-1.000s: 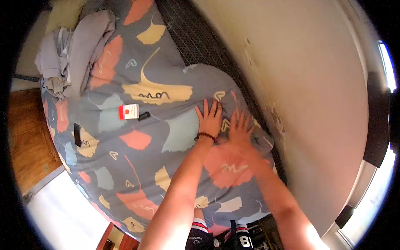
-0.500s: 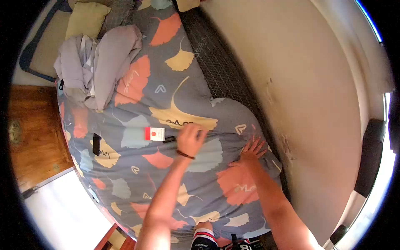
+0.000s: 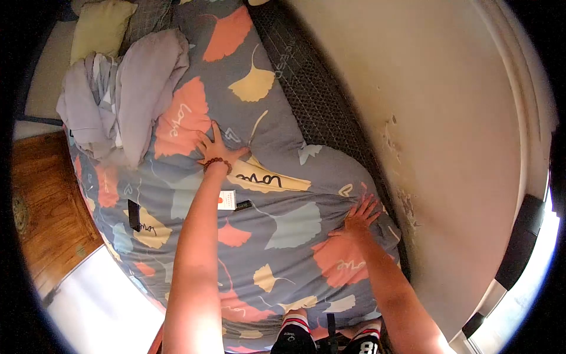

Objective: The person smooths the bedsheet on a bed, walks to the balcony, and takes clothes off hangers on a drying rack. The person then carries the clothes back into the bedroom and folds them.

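A grey quilt (image 3: 295, 124) printed with ginkgo leaves and the word "love" covers the bed. My left hand (image 3: 219, 144), a beaded bracelet at its wrist, lies spread on the quilt by a coral leaf, holding nothing. My right hand (image 3: 360, 219) rests open on the quilt near the bed's wall side, fingers apart. Partly behind my left forearm is a small white and red box (image 3: 227, 200), and beside it lies a small black bar-shaped object (image 3: 243, 205). Left of that forearm is a flat black rectangular object (image 3: 134, 215).
A bunched lilac-grey garment (image 3: 144, 82) lies at the upper left, below a yellowish pillow (image 3: 101, 29). Dark woven matting (image 3: 312, 82) runs along the stained wall (image 3: 448, 141). Wooden furniture (image 3: 50, 206) stands left of the bed. My knees are at the near edge.
My left hand has moved up and left across the quilt, from a half-curled shape to spread fingers. Its forearm now covers part of the box. My right hand stays in place.
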### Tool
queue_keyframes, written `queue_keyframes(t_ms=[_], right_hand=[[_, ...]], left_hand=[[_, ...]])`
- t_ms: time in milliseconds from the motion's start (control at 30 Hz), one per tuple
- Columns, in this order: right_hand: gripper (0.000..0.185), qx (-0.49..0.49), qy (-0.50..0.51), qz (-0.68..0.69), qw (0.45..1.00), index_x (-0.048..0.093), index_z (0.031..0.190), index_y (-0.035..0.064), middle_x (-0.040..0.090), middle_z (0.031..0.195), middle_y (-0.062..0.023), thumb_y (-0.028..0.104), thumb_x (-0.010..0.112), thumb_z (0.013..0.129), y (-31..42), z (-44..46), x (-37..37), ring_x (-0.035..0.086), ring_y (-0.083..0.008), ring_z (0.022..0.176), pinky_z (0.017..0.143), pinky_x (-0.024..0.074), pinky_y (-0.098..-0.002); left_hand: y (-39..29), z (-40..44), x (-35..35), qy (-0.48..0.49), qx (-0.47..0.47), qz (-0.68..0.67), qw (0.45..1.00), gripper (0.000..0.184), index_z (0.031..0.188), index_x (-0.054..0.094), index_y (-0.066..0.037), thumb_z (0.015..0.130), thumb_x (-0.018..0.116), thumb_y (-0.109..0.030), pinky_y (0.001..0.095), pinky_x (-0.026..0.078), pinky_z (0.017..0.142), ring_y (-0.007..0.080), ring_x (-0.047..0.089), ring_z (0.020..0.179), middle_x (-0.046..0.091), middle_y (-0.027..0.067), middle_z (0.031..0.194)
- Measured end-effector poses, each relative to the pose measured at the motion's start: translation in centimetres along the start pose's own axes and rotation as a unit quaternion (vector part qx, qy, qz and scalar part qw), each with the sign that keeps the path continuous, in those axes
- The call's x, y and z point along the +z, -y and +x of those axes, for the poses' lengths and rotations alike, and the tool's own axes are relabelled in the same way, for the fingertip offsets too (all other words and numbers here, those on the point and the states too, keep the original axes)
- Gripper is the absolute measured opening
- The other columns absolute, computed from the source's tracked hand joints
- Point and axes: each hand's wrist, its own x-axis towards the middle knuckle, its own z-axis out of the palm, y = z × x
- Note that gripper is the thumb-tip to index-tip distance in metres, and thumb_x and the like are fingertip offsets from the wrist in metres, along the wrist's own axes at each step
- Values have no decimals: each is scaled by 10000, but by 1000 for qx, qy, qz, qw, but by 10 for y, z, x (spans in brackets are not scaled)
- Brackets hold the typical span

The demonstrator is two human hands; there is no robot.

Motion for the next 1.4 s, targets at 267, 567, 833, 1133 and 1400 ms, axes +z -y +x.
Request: queue_keyframes(t_ms=[267,567,833,1133,1400], right_hand=[[1665,20,10,-27,999,22,1592,-36,-277,1561,-377,853,804,422,7,-1,-6,-258,-606,1418,1035,-26,-837],[1389,-45,79,0,996,88,1442,-77,-169,1413,-305,790,758,588,-7,3,-26,-105,-587,1274,1001,97,-765],[510,-328,-431,369,755,588,938,-18,657,997,-243,490,629,940,191,48,-306,652,-419,913,765,525,-504],[506,-305,-332,201,870,530,1123,9,655,1013,-256,446,674,914,257,93,-313,676,-416,913,764,549,-504],[420,-374,-355,108,850,550,1219,45,702,1080,-267,380,569,965,219,81,-459,690,-448,986,823,529,-577]], left_hand=[[1,3,-2,5,-8,-22,1000,1391,1618,1,-362,591,907,-609,763,257,1092,442,-16,1538,-69,222,1673],[-4,19,-4,46,-37,-21,998,1423,1621,44,-342,540,942,-568,794,229,1080,432,-24,1542,-78,203,1676],[-8,13,-6,25,-38,-31,999,1433,1622,97,-322,497,961,-529,814,223,1055,448,-9,1536,-43,242,1665],[-10,11,-16,-28,-19,-29,999,1416,1617,85,-332,521,968,-489,809,220,1060,441,30,1535,37,231,1661],[-122,9,-44,-35,71,-102,992,1260,1621,150,-334,612,751,-790,809,117,1082,460,-20,1533,-10,200,1681]])
